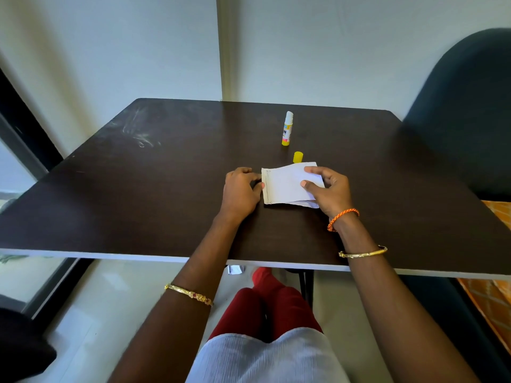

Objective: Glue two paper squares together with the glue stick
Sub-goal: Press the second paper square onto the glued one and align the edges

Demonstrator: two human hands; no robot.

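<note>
- While the uncapped yellow-and-white glue stick (pixel 287 129) stands upright toward the far side of the dark wooden counter (pixel 166 189), its small yellow cap (pixel 298 157) sits just beside the papers, well clear of both hands
- Two white paper squares (pixel 284 186) lie near the middle of the counter, the upper one skewed over the lower so a corner peeks out at the near right
- Pinched between thumb and fingers of the right hand (pixel 327 189) is the top sheet's right side, that hand closed on the paper
- Fingers loosely curled, the left hand (pixel 240 189) grips nothing, its thumb touching the left edge
- Judged from this, the step is aligning: anchor the left edge, square the corners, then press outward from the anchored side to avoid wrinkles
</note>
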